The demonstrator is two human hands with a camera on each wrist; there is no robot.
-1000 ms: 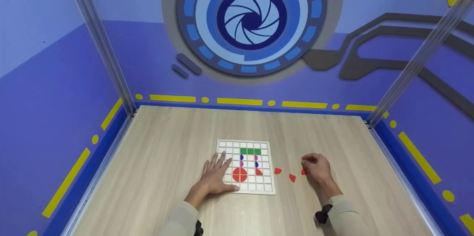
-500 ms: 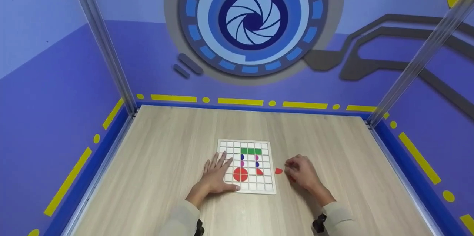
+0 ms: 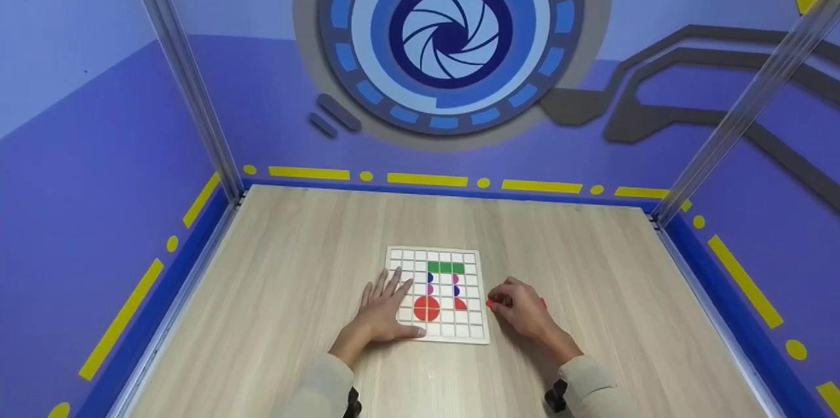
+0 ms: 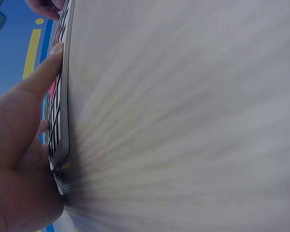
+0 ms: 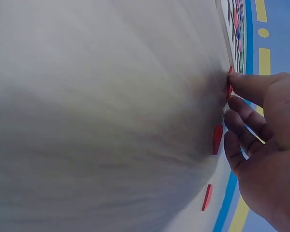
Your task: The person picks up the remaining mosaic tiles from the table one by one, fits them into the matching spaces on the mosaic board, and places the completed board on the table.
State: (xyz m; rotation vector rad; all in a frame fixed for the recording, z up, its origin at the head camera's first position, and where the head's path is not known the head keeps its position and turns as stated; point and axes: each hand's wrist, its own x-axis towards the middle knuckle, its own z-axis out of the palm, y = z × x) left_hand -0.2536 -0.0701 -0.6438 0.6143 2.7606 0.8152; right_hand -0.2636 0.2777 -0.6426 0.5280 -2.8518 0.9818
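A white gridded board point(image 3: 457, 323) lies on the wooden table, bearing green squares, small blue and pink half-circles, a red circle point(image 3: 426, 308) made of quarter pieces, and a single red quarter point(image 3: 460, 304). My left hand point(image 3: 382, 314) rests flat over the board's left side with spread fingers, its thumb along the near edge. Just off the board's right edge, my right hand point(image 3: 522, 306) pinches a red quarter-circle tile point(image 5: 230, 83) with its thumb and curled fingers. Beneath and behind that hand, two more red tiles lie on the table, a nearer one point(image 5: 217, 139) and a farther one point(image 5: 207, 197).
The pale wooden table point(image 3: 315, 241) is enclosed by blue printed walls point(image 3: 262, 96) at the back and both sides. Metal posts point(image 3: 190, 90) stand at its rear corners. A dark device point(image 3: 556, 396) sits at the right wrist by the sleeve.
My right hand has moved left across the table, from beside the farthest red tile to the one nearest the board, which it now grips. The left hand has stayed on the board.
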